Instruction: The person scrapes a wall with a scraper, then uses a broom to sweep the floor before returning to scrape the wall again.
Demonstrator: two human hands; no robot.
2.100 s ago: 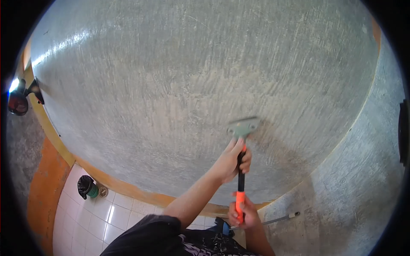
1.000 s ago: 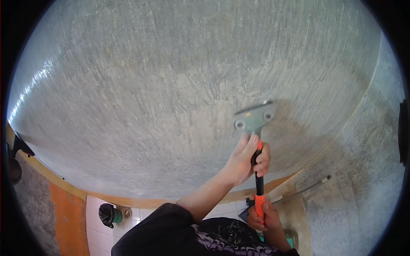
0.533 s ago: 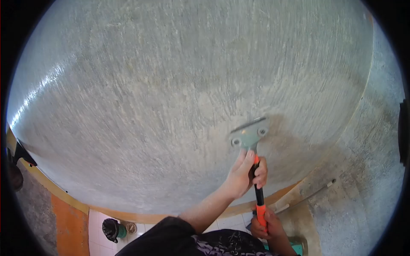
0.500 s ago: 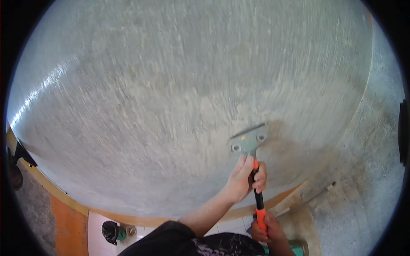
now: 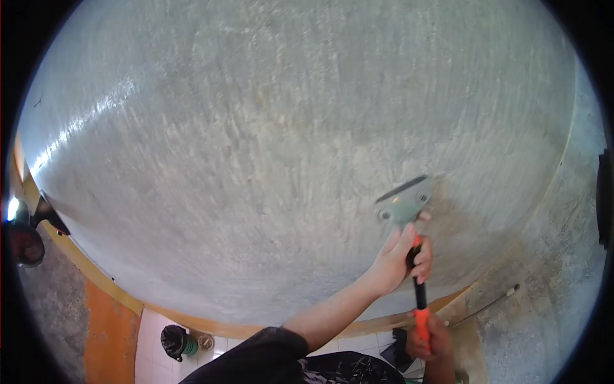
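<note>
A wide-bladed scraper (image 5: 404, 208) with an orange and black handle lies tilted against the grey, streaked wall (image 5: 281, 166), its dark blade edge at the upper left of the head. My left hand (image 5: 400, 259) is wrapped round the upper handle, just below the head, with fingers reaching up to the metal. Lower down, my right hand (image 5: 432, 336) closes on the orange end of the handle. Pale scraped streaks cover the wall left of the blade, and a brownish patch shows to its right.
An orange band runs along the foot of the wall above white floor tiles (image 5: 150, 339). A green bin (image 5: 189, 345) with a black bag stands on them. At the far left is a dark object (image 5: 50, 214) by the wall edge. A cable (image 5: 483, 309) hangs on the rough right-hand wall.
Both hands and the scraper have shifted to the right and slightly up in the view. The surroundings have also shifted a little in the view. Both hands still grip the handle.
</note>
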